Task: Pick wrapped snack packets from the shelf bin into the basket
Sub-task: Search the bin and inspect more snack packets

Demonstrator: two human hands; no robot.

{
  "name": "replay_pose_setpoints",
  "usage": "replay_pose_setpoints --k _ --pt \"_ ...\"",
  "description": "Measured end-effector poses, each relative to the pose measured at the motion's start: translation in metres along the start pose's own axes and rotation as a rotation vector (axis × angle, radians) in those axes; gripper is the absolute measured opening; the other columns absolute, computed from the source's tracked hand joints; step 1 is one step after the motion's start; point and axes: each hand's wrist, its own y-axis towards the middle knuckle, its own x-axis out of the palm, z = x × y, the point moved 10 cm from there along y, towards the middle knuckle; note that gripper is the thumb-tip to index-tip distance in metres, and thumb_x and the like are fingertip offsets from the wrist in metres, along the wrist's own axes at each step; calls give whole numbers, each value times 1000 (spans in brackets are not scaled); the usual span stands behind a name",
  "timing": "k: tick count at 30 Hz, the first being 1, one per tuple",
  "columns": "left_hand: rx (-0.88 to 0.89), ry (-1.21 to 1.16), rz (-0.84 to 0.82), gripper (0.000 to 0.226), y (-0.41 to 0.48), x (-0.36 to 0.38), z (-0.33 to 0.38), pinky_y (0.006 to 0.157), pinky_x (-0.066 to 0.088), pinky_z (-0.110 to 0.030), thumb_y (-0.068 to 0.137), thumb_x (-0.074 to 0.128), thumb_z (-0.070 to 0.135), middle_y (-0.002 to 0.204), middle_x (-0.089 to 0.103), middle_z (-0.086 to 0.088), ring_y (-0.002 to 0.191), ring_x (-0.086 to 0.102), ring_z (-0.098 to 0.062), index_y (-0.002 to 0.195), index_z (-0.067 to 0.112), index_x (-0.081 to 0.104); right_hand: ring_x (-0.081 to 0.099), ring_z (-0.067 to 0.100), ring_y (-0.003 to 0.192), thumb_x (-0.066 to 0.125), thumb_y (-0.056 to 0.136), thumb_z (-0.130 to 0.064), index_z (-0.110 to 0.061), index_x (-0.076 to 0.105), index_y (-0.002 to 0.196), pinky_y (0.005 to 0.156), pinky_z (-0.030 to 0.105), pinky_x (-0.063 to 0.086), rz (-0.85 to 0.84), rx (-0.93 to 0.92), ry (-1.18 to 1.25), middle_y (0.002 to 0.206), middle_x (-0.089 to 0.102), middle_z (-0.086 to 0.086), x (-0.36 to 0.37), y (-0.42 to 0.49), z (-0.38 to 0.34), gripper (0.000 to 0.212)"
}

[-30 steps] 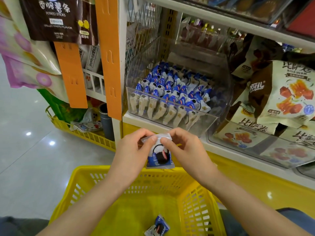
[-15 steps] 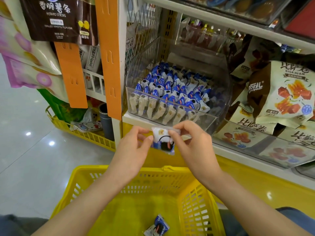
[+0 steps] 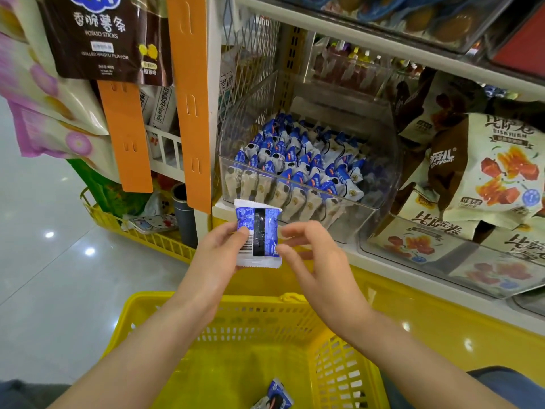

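Blue-and-white wrapped snack packet, flat and rectangular with crimped ends, is held upright at the middle of the head view, its back side facing the camera with a barcode and a dark seam strip showing. The left hand grips it by the left edge, thumb on the face and fingers behind, clamped on the wrapper. The right hand sits just beside the packet at 3 o'clock of it, fingers loosely curled and spread apart; its fingertips are next to the packet's right edge, and whether they touch it cannot be told.

Behind the packet, toward 12 o'clock, a clear plastic shelf bin stands on the white shelf and holds many more of the same blue-and-white packets, standing in rows. At 3 o'clock of the bin, cream-and-brown snack bags with orange cube pictures lie stacked in another clear bin.

Below the hands, at 6 o'clock, a yellow plastic basket with slotted walls is open at the top. One blue-and-white packet lies on its floor near the bottom edge of the view. At 10 o'clock an orange hanging strip carries a dark brown potato-stick bag.
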Motion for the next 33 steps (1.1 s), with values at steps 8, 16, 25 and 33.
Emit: replay_pose_setpoints --k 8,16,25,33 --pt "241 336 -109 24 -10 18 16 71 48 -16 91 53 10 98 65 9 86 61 -7 109 26 55 66 4 71 47 95 -10 -12 58 107 60 18 54 -40 440 594 101 68 8 18 0 37 16" --pt "561 712 -31 29 -25 23 32 74 38 -2 79 68 25 98 56 19 94 50 8 102 33 51 66 14 82 54 92 -11 -1 53 111 64 26 58 -7 509 605 108 64 15 24 -4 45 22" --pt "570 826 -74 18 -22 25 29 72 52 -29 90 55 17 93 69 9 80 64 -5 106 23 61 68 19 83 62 86 -18 -13 52 98 65 35 59 4 392 397 99 65 3 22 -5 43 16" --pt "551 1031 -79 24 -22 25 24 68 50 -43 95 46 24 91 68 -7 78 63 -22 117 17 54 70 16 83 63 85 -14 -13 47 116 79 43 56 -95 455 396 102 67 -2 40 -10 48 35"
